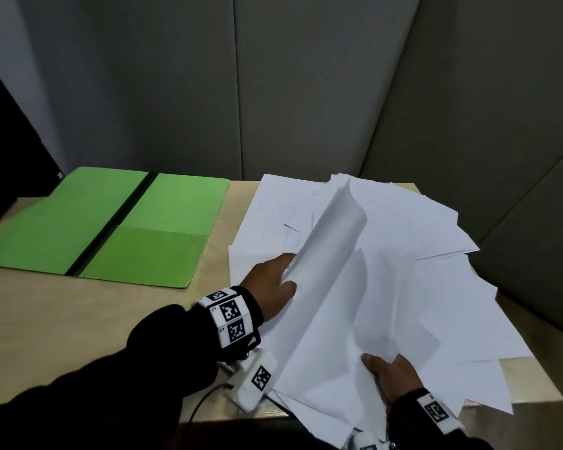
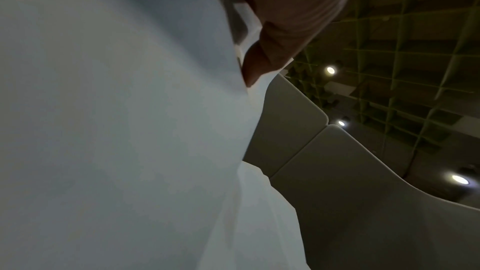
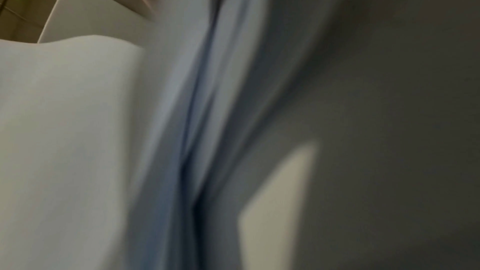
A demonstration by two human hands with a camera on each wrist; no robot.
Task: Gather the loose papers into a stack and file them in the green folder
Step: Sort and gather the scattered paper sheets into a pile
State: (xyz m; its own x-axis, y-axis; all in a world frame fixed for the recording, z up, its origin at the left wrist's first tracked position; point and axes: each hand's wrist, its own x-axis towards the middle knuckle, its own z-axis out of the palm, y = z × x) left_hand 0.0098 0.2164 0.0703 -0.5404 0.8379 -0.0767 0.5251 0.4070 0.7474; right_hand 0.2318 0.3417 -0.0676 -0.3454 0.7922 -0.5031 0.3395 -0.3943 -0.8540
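Note:
A loose fan of white papers (image 1: 403,254) covers the right half of the table. Some sheets on its left side are lifted and curl upward. My left hand (image 1: 273,280) grips those sheets at their left edge, its fingers hidden behind the paper. In the left wrist view a fingertip (image 2: 255,69) is tucked against the white papers (image 2: 116,130). My right hand (image 1: 392,375) holds the pile's near edge, thumb on top. The right wrist view is blurred and filled with papers (image 3: 64,130). The green folder (image 1: 111,228) lies open and flat at the left, apart from the pile.
The light wooden table (image 1: 78,319) shows bare between the folder and my left arm. A black object (image 1: 7,141) stands at the far left behind the folder. Grey partition panels (image 1: 306,92) close off the back and right. Some papers overhang the table's right and near edges.

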